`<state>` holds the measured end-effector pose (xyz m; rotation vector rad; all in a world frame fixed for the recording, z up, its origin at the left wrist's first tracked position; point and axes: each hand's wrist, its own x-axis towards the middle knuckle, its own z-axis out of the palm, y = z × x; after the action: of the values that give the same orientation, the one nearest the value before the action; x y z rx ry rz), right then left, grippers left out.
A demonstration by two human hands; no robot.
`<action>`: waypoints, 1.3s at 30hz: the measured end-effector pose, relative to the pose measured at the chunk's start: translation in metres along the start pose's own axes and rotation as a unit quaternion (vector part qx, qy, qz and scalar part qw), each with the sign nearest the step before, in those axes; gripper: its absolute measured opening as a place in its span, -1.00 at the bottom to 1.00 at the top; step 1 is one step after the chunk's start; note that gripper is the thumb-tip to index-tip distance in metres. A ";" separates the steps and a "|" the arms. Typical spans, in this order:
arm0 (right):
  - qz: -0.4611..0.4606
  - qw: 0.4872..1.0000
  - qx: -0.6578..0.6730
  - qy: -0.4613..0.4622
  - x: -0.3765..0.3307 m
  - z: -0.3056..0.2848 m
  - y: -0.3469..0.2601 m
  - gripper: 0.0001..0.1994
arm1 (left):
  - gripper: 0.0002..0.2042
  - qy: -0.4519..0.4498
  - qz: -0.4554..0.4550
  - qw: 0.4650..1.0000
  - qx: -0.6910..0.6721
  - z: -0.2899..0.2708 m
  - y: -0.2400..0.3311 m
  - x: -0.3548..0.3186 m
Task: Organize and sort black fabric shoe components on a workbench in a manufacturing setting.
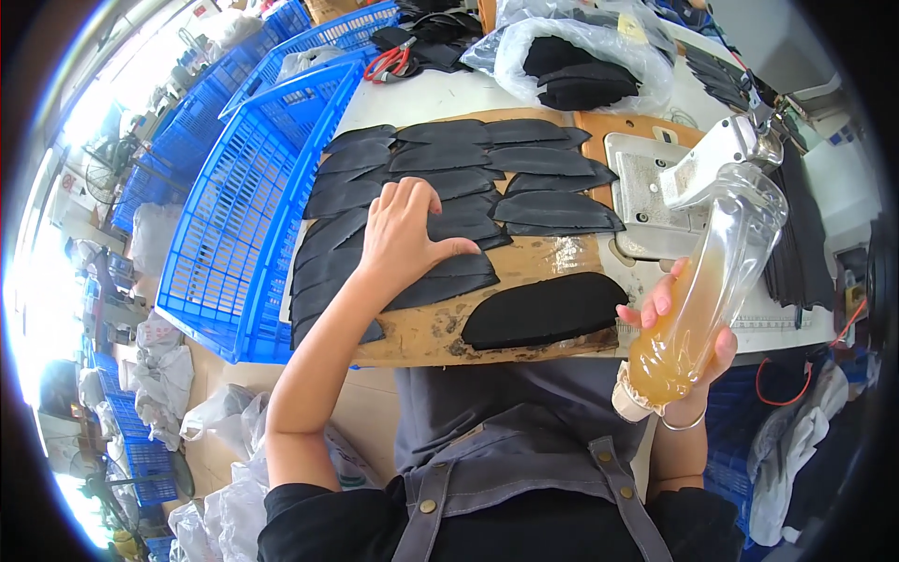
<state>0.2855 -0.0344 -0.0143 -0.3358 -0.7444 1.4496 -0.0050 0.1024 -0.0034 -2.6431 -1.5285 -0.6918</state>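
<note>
My right hand [660, 302] is wrapped round a clear plastic bottle [698, 300], tilted with its covered mouth pointing down toward me. Cloudy amber liquid fills its lower part. Over the left half of the board, my left hand [398, 225] hovers on or just above several overlapping black leaf-shaped fabric pieces [440, 157]. Its thumb is spread away from the bent fingers, and nothing shows between them; whether it touches the pieces I cannot tell. A single wider black oval piece [543, 311] lies alone near the front edge of the brown, stained board [403, 351].
A blue plastic crate [234, 211] stands against the board's left side. Behind the board are red-handled scissors [389, 64] and a clear bag of black pieces [585, 70]. A white sewing machine [712, 159] with a metal plate is at the right.
</note>
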 end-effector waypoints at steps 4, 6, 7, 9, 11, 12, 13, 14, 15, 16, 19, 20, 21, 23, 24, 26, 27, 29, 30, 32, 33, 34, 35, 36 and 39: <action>-0.094 0.991 -0.098 0.011 0.003 0.016 -0.007 -0.28 | -0.68 0.106 0.086 0.988 -0.073 -0.024 0.016 -0.024; -0.145 0.972 -0.182 0.017 0.008 0.024 -0.007 -0.30 | -0.72 0.128 0.137 0.972 -0.143 -0.022 0.027 -0.050; -0.192 0.948 -0.254 0.015 0.012 0.030 -0.004 -0.33 | -0.72 0.139 0.151 0.964 -0.168 -0.022 0.036 -0.068; -0.209 0.939 -0.273 0.014 0.023 0.042 0.006 -0.35 | -0.67 0.119 0.158 0.971 -0.137 -0.014 0.050 -0.091; -0.186 0.930 -0.316 0.010 0.034 0.061 0.011 -0.36 | -0.67 0.149 0.165 0.963 -0.150 0.005 0.051 -0.104; -0.178 0.927 -0.330 -0.008 0.041 0.061 0.016 -0.34 | -0.67 0.176 0.166 0.958 -0.155 0.015 0.049 -0.108; -0.177 0.926 -0.334 -0.006 0.044 0.066 0.023 -0.34 | -0.67 0.177 0.166 0.957 -0.159 0.020 0.048 -0.111; -0.143 0.933 -0.329 -0.014 0.048 0.074 0.031 -0.33 | -0.70 0.201 0.161 0.951 -0.170 0.025 0.047 -0.112; -0.108 0.940 -0.324 -0.021 0.051 0.080 0.039 -0.31 | -0.72 0.225 0.155 0.945 -0.181 0.027 0.047 -0.113; -0.110 0.938 -0.329 -0.019 0.054 0.084 0.046 -0.31 | -0.72 0.226 0.157 0.943 -0.186 0.028 0.047 -0.113; -0.132 0.920 -0.359 -0.084 0.058 0.093 0.066 -0.29 | -0.76 0.252 0.160 0.936 -0.188 0.031 0.046 -0.114; -0.145 0.910 -0.377 -0.090 0.058 0.097 0.072 -0.28 | -0.78 0.255 0.161 0.933 -0.196 0.031 0.046 -0.114; -0.158 0.900 -0.394 -0.097 0.058 0.101 0.076 -0.27 | -0.79 0.259 0.161 0.930 -0.204 0.031 0.045 -0.115; -0.149 0.906 -0.382 -0.104 0.058 0.106 0.082 -0.28 | -0.81 0.259 0.158 0.931 -0.203 0.030 0.044 -0.117; -0.158 0.879 -0.429 -0.134 0.058 0.110 0.082 -0.29 | -0.82 0.258 0.157 0.932 -0.201 0.030 0.043 -0.119; -0.195 0.831 -0.493 -0.172 0.059 0.112 0.085 -0.31 | -0.83 0.267 0.167 0.931 -0.186 0.032 0.041 -0.119; -0.194 0.830 -0.494 -0.172 0.060 0.113 0.085 -0.31 | -0.84 0.274 0.179 0.930 -0.168 0.033 0.040 -0.120; -0.187 0.763 -0.584 -0.207 0.060 0.114 0.083 -0.31 | -0.84 0.276 0.187 0.932 -0.143 0.036 0.038 -0.122; -0.203 0.758 -0.585 -0.203 0.062 0.113 0.086 -0.31 | -0.84 0.277 0.195 0.934 -0.114 0.037 0.038 -0.123; -0.207 0.751 -0.600 -0.182 0.062 0.111 0.086 -0.32 | -0.83 0.275 0.195 0.933 -0.124 0.035 0.040 -0.121; -0.212 0.743 -0.614 -0.163 0.062 0.110 0.086 -0.32 | -0.82 0.275 0.194 0.932 -0.133 0.034 0.042 -0.120; -0.213 0.742 -0.615 -0.160 0.064 0.109 0.083 -0.32 | -0.82 0.274 0.197 0.932 -0.134 0.035 0.042 -0.118; -0.224 0.751 -0.605 -0.143 0.066 0.107 0.080 -0.33 | -0.82 0.273 0.199 0.930 -0.146 0.037 0.042 -0.117; -0.235 0.759 -0.594 -0.126 0.068 0.106 0.076 -0.33 | -0.82 0.272 0.201 0.927 -0.159 0.038 0.042 -0.116; -0.272 0.718 -0.630 -0.118 0.066 0.095 0.061 -0.36 | -0.83 0.272 0.190 0.930 -0.159 0.038 0.044 -0.116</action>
<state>0.1744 0.0156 0.0343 -0.8731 -1.8249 0.2109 -0.0043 -0.0073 -0.0726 -2.5000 -0.7843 -1.5632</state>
